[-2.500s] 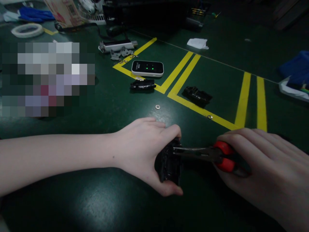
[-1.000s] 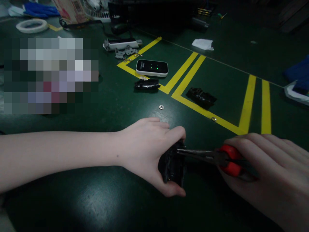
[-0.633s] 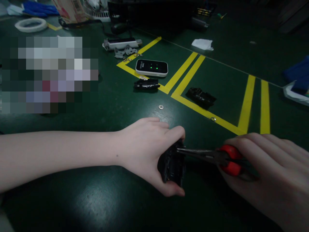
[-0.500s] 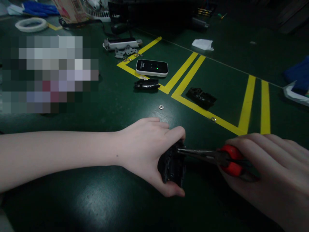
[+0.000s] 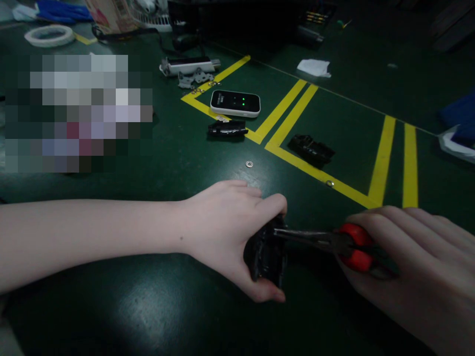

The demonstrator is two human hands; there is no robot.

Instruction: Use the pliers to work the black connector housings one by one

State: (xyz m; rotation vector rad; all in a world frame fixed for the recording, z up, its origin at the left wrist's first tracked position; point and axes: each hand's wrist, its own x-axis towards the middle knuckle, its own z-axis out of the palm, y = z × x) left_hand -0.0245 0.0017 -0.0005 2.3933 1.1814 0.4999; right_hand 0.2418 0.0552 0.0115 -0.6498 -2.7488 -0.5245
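My left hand grips a black plastic part between thumb and fingers, just above the green table. From the right, my right hand holds long-nose pliers with red handles. The plier tips reach into the upper end of the black part; whether they pinch anything there is too dark to tell. Behind my left hand a small metal ring lies on the table, and another ring rests on a yellow tape line.
A black-and-white device with green lights stands behind a black piece. Another black part lies right of them. Farther back are a white-and-black cylinder, grey brackets, a tape roll and white paper.
A second green light shows on the device. Both hands, the black part and the pliers hold almost the same pose; the view has shifted very slightly.
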